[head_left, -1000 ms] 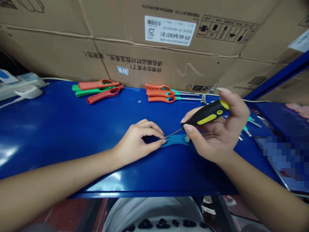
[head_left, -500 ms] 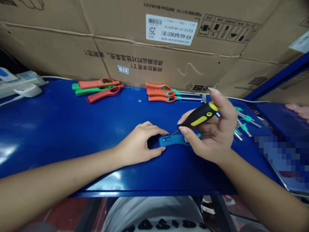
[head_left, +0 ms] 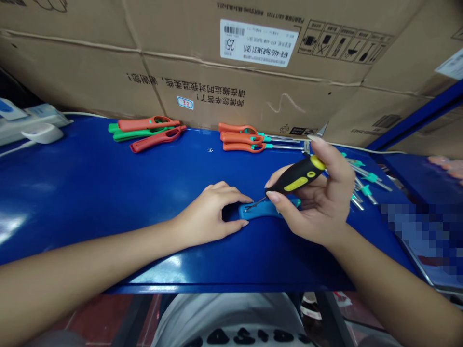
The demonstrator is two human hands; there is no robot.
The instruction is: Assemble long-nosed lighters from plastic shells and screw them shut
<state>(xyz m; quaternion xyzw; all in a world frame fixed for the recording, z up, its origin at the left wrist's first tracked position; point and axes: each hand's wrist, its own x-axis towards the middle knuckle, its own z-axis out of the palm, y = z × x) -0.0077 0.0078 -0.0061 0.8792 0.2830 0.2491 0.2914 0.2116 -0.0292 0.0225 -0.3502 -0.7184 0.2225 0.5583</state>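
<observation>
A blue plastic handle piece (head_left: 258, 209) lies on the blue table (head_left: 90, 193) in front of me. My left hand (head_left: 211, 214) rests beside its left end, fingers curled and thumb and fingertips touching it. My right hand (head_left: 318, 197) grips a black and yellow screwdriver (head_left: 298, 178), index finger on its top. The thin metal tip sits on the left end of the blue piece.
Orange and green handle pieces (head_left: 146, 130) lie at the back left, orange ones with metal rods (head_left: 246, 140) at the back centre. Teal-tipped rods (head_left: 365, 180) lie to the right. Cardboard boxes (head_left: 231, 67) stand behind. White devices (head_left: 32, 125) sit far left.
The screwdriver has come down and left onto the blue piece. My left fingers have let go of the tip and opened slightly beside the piece's end.
</observation>
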